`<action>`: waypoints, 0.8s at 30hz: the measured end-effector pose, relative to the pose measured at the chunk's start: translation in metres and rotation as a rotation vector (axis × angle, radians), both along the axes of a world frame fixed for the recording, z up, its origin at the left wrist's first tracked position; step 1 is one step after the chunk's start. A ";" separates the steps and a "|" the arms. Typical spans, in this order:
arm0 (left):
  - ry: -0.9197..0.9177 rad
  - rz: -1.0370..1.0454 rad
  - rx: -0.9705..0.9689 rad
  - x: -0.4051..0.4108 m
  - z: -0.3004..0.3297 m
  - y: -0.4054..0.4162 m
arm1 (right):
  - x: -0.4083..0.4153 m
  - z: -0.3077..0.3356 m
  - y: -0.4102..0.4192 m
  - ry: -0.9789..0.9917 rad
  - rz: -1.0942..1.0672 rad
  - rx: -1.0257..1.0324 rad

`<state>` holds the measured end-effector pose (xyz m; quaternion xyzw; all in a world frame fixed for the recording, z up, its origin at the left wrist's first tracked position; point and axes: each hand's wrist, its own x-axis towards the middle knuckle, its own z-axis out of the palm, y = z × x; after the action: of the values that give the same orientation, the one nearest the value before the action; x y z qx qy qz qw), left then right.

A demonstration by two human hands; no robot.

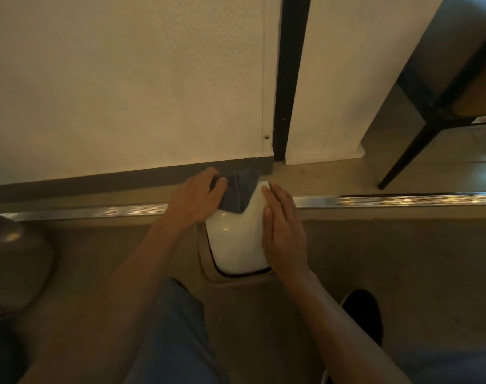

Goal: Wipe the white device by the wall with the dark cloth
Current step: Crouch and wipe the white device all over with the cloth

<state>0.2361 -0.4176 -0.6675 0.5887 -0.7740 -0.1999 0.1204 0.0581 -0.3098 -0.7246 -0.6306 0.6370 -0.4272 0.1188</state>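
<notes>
Presently, left hand (196, 199): one, fingers curled, gripping the cloth.
Dark grey folded cloth (239, 193): one, on the device's far end.
Glossy white rounded device (235, 241): one, on the floor beside the wall.
Right hand (284, 234): one, fingers straight and together, flat on the device's right edge.
Black chair leg (405, 159): one, far right.

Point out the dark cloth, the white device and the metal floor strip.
dark cloth (240, 191), head view, middle of its folds.
white device (236, 239), head view, glossy top.
metal floor strip (388, 200), head view, stretch right of the hands.

A black chair leg (402, 162) stands right of a black vertical strip (290, 79) on the cream wall (125, 92).
</notes>
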 end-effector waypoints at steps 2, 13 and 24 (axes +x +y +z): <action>-0.102 -0.057 0.131 -0.007 0.008 -0.004 | 0.000 0.001 -0.003 0.080 -0.013 -0.004; -0.116 -0.305 0.293 -0.022 0.022 -0.033 | 0.010 0.016 -0.017 0.220 -0.050 0.115; -0.104 -0.346 0.407 -0.049 0.024 -0.040 | 0.012 0.019 -0.018 0.198 -0.050 0.134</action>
<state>0.1875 -0.4573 -0.6435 0.4690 -0.8123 -0.3382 -0.0763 0.0705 -0.3274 -0.7055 -0.6442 0.6882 -0.3223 0.0864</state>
